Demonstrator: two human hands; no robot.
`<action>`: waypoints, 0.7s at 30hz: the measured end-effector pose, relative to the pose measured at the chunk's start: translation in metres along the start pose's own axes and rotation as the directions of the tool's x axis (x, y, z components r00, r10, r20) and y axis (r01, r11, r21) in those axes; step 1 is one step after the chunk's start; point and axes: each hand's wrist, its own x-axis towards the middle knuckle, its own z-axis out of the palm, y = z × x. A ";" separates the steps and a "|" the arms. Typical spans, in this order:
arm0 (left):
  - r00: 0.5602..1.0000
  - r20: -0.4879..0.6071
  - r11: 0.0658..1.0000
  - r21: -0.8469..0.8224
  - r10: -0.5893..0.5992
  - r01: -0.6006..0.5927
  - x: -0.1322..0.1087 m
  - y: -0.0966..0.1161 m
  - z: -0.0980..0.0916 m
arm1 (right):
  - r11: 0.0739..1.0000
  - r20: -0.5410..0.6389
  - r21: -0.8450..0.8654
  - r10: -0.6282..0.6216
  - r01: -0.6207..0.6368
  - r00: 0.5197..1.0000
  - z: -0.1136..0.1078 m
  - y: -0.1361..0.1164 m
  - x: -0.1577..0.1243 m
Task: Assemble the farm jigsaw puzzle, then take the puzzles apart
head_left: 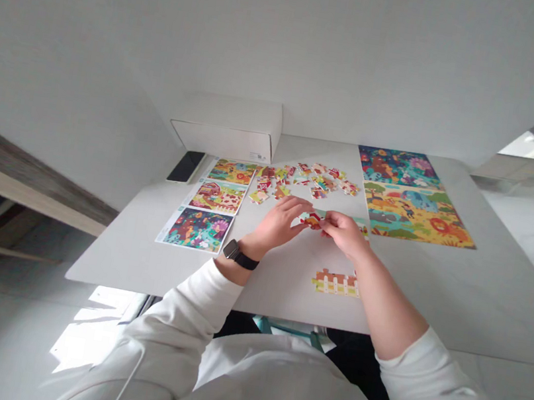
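Between my two hands lie joined jigsaw puzzle pieces with a red roof shape, at the middle of the table. My left hand, with a dark watch on its wrist, curls its thumb and fingers on their left side. From the right, my right hand pinches their edge between thumb and fingers. Part of a light-coloured piece shows behind the right hand. Nearer to me is a joined strip of puzzle pieces with a white fence; my right forearm hides its right end. Beyond my hands, several loose puzzle pieces are scattered.
Two assembled puzzles, a dark blue one and a yellow animal one, lie at the right. A sheet with three pictures is on the left, beside a phone. Behind stands a white box against the wall.
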 end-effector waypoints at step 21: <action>0.976 0.091 0.976 0.110 -0.200 0.189 -0.012 -0.046 -0.011 | 0.991 -0.158 -0.133 -0.030 0.009 0.987 -0.006 -0.006 0.002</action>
